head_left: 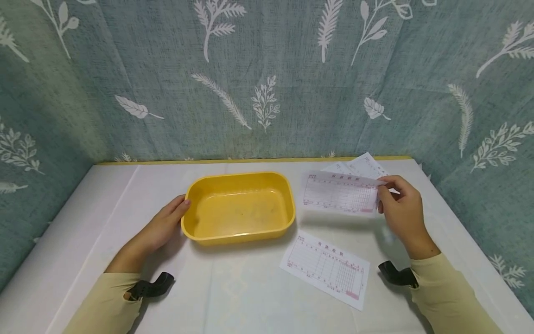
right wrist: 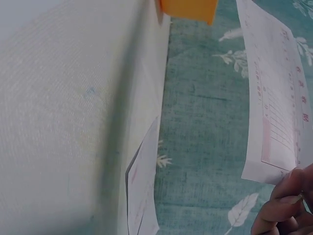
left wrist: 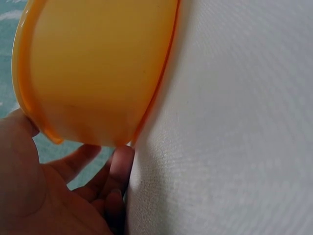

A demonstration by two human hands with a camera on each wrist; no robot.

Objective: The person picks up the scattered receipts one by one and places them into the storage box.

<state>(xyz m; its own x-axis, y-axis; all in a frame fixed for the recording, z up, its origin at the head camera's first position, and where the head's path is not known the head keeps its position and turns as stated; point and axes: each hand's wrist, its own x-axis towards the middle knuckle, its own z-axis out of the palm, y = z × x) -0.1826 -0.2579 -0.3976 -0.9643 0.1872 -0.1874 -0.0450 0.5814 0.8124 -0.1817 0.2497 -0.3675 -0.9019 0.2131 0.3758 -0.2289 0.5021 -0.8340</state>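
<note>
My left hand [head_left: 168, 220] grips the left end of a yellow plastic basin [head_left: 238, 208], thumb over the rim and fingers against the outer wall, as the left wrist view also shows. Nothing lies in the basin. To its right, my right hand [head_left: 402, 211] pinches the right edge of a printed receipt slip [head_left: 340, 192] between thumb and fingers. That slip is raised off the table and casts a shadow below. In the right wrist view the held slip [right wrist: 274, 93] hangs slightly bent from the fingertips.
Another receipt slip [head_left: 327, 269] lies flat and slanted on the white table [head_left: 233, 297], in front of the raised one. Behind the raised slip, more slips [head_left: 369, 164] overlap near the back edge. A leaf-patterned green cloth [head_left: 267, 106] stands behind and along both sides.
</note>
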